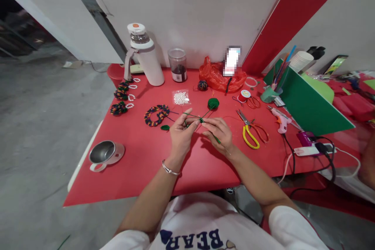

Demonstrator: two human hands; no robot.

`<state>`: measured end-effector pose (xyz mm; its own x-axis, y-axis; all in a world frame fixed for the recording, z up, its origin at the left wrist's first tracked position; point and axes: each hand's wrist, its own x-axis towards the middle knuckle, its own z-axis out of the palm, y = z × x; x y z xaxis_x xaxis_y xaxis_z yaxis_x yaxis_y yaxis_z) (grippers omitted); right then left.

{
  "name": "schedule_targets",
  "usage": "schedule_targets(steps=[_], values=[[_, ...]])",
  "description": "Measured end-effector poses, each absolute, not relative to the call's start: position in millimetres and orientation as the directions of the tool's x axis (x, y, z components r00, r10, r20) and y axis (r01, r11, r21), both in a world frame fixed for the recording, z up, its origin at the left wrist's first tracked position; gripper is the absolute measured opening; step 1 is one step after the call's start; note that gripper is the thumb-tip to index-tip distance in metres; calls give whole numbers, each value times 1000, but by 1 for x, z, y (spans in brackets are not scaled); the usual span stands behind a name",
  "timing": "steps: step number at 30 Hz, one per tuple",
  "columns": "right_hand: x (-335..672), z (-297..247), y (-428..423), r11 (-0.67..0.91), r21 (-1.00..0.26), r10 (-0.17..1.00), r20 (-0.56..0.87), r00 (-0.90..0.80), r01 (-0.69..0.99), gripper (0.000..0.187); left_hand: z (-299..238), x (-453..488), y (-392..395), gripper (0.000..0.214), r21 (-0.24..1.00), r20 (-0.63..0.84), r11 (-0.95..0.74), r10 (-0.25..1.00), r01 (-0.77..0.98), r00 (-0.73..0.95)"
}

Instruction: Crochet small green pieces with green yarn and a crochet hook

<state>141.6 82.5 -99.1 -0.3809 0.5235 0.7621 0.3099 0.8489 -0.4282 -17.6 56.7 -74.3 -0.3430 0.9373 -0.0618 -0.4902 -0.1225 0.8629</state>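
Observation:
Both my hands meet over the middle of the red table (140, 172). My left hand (181, 133) pinches a thin green wire wrapped in green yarn (195, 117), thumb and fingers closed on it. My right hand (220, 133) is closed on the same wire's other end, a green tip sticking out below its fingers. A yarn strand runs from the wire up to a small green yarn ball (213, 103). A small green leaf piece (165, 127) lies just left of my left hand.
A multicoloured yarn ring (156, 115), a bag of white beads (181, 97), yellow-handled scissors (249, 133), red scissors (253, 102), a glue gun (280, 120), a steel cup (103, 153), a white flask (145, 56), a jar (177, 65) and a red bag (219, 78) lie around.

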Motion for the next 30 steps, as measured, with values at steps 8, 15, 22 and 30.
schedule_targets(steps=[8,15,22,30], values=[[154,-101,91,874,-437,484,741,-465,213,34,-69,-39,60,51,687,-269,241,961,-686,67],[165,-88,99,878,-458,442,666,-601,138,30,-66,-47,61,46,773,-284,257,958,-580,45],[161,-80,97,876,-469,431,655,-621,113,24,-68,-44,63,45,825,-287,219,957,-520,-52],[162,-79,92,824,-557,502,632,-591,104,20,-70,-44,63,48,856,-234,167,969,-490,-78]])
